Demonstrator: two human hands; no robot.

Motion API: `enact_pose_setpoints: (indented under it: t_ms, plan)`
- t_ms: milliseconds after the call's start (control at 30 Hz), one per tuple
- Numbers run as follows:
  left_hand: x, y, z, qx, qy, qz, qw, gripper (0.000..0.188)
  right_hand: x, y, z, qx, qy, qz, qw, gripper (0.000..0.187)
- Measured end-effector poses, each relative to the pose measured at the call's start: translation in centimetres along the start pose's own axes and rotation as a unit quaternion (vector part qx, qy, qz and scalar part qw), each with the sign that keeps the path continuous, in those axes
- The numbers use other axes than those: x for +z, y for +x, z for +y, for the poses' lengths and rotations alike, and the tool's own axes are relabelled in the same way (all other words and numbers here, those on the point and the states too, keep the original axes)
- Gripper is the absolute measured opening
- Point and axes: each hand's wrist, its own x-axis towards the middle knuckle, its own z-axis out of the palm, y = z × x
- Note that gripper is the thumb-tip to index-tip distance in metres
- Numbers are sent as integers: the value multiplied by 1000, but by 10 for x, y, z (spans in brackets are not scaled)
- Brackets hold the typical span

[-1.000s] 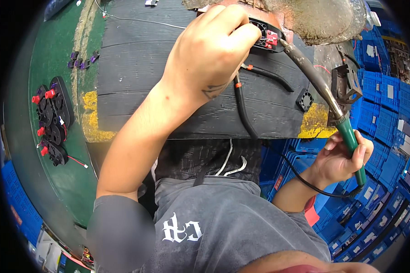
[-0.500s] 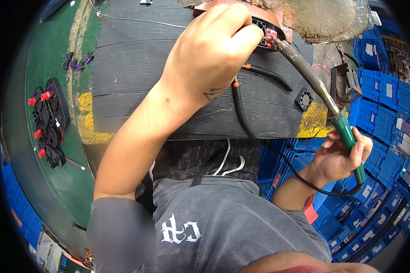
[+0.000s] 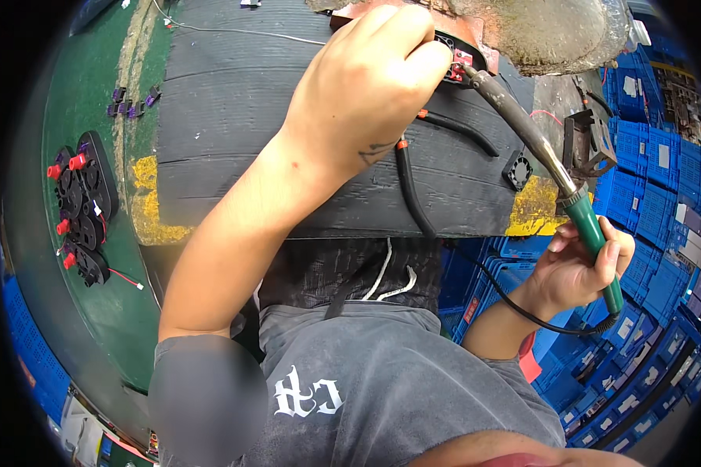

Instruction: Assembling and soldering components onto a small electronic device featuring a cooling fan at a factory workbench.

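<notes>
Soldering iron [image 3: 549,159] fills the curled right hand [image 3: 572,272] off the bench edge [image 3: 335,234], left hand [image 3: 370,82] pinching wire [image 3: 249,32], open bench [image 3: 218,140] leftward.

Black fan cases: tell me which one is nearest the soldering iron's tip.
The case by the left hand, at the picture's top; the other cases lie on the green table, far left.

Black-handled pliers [image 3: 410,187] on dark board [image 3: 241,140], handles splayed, head out of sight. Small black fan [image 3: 518,170] lying near yellow paint [image 3: 537,210] at board's right corner. Purple-black bits [image 3: 135,107] clustered on green tabletop [image 3: 125,327], left. Blue crates [image 3: 662,156] stacked right, pale labels; blue bin [image 3: 35,335] low at far left.
</notes>
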Motion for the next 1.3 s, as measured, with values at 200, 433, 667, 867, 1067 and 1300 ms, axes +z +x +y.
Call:
enact_pose_setpoints:
  t_ms: [200,433,667,867,1067,1300]
  plan:
    - [0,-6,-1,-9,12,30,999,9,4,0,-3,2,-16,17,1000,28]
    - [0,11,1,-4,-117,182,976,16,-12,-8,-8,16,34,53,998,28]
    - [-63,37,33,-342,70,-204,915,14,-57,-31,-13,44,53,134,989,30]
    - [-93,42,51,-330,162,-364,856,13,-80,-40,-17,44,109,176,977,31]
    - [-65,56,44,-183,63,-393,899,30,-56,-38,-22,66,104,229,966,30]
    - [-22,53,17,-83,124,-509,848,38,-70,-56,-19,61,134,247,958,29]
